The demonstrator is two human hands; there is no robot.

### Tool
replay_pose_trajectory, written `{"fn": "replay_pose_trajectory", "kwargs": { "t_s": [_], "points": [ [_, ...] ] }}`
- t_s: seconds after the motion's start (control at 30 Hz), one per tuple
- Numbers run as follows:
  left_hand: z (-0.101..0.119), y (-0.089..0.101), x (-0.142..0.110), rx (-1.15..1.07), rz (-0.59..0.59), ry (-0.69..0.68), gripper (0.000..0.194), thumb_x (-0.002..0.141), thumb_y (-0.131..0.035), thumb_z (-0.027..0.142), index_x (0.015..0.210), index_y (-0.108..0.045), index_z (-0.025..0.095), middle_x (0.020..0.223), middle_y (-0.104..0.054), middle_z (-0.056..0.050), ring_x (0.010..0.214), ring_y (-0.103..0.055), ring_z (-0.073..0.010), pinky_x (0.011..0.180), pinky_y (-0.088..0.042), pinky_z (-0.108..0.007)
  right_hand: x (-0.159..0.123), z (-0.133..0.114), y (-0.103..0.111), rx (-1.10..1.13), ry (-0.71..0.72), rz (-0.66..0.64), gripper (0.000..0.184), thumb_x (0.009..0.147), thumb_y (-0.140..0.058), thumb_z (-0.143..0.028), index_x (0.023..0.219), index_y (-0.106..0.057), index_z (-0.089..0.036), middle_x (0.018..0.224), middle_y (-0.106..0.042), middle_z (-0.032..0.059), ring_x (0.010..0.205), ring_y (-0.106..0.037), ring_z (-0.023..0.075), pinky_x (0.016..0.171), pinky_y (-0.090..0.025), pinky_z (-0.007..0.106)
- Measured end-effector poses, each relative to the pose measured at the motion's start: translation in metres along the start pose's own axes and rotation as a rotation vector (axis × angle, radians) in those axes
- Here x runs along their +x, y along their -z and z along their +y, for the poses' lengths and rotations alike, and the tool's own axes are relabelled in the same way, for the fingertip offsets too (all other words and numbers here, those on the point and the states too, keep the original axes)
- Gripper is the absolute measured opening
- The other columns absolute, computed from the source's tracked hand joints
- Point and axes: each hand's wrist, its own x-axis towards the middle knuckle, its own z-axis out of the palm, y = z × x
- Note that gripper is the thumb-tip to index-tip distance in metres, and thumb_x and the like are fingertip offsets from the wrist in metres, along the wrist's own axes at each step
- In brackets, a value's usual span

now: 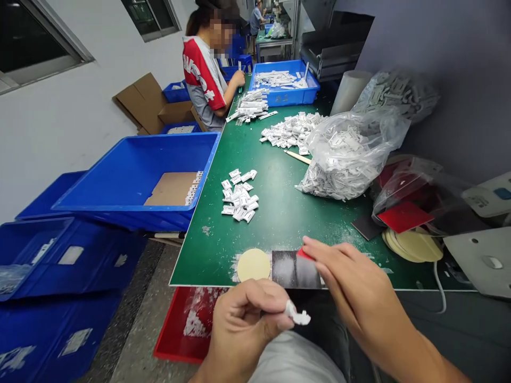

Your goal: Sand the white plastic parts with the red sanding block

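Note:
My left hand (245,319) is closed in a pinch on a small white plastic part (298,316), held low in front of the table edge above my lap. My right hand (347,276) reaches over the near edge of the green table (279,213) and grips a small red piece (305,254) at its fingertips, pressed against a dark dusty sanding sheet (295,268). A round cream disc (254,264) lies just left of the sheet. A small pile of white parts (239,199) rests further in on the table.
A clear bag of white parts (343,159) sits right of centre, with red sheets (404,215) and cream discs (415,246) beside it. Blue bins (136,181) stand left; a red tray (179,324) is on the floor. A person in a red-and-grey shirt (205,80) works at the far end.

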Motion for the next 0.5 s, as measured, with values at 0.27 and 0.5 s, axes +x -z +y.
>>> {"fn": "replay_pose_trajectory", "kwargs": {
  "t_s": [0.27, 0.5],
  "points": [
    [0.013, 0.016, 0.011, 0.781, -0.171, -0.973, 0.015, 0.093, -0.076, 0.000, 0.099, -0.076, 0.013, 0.095, -0.089, -0.006, 0.086, -0.086, -0.0210, 0.087, -0.074, -0.034, -0.012, 0.006, 0.000, 0.183, -0.148, 0.042, 0.036, 0.112, -0.051, -0.014, 0.142, -0.071, -0.016, 0.144, -0.078, 0.0151, 0.127, -0.077, 0.0276, 0.105, -0.060, 0.041],
    [0.025, 0.019, 0.000, 1.021, -0.164, -1.005, 0.014, 0.101, -0.074, 0.012, 0.087, -0.073, 0.014, 0.090, -0.089, -0.007, 0.092, -0.087, -0.0206, 0.090, -0.072, -0.027, -0.059, -0.021, -0.024, 0.231, 0.082, 0.113, 0.042, 0.115, -0.048, -0.035, 0.153, -0.066, -0.037, 0.131, -0.086, 0.0027, 0.109, -0.085, 0.0236, 0.081, -0.072, 0.031]
  ]
}}
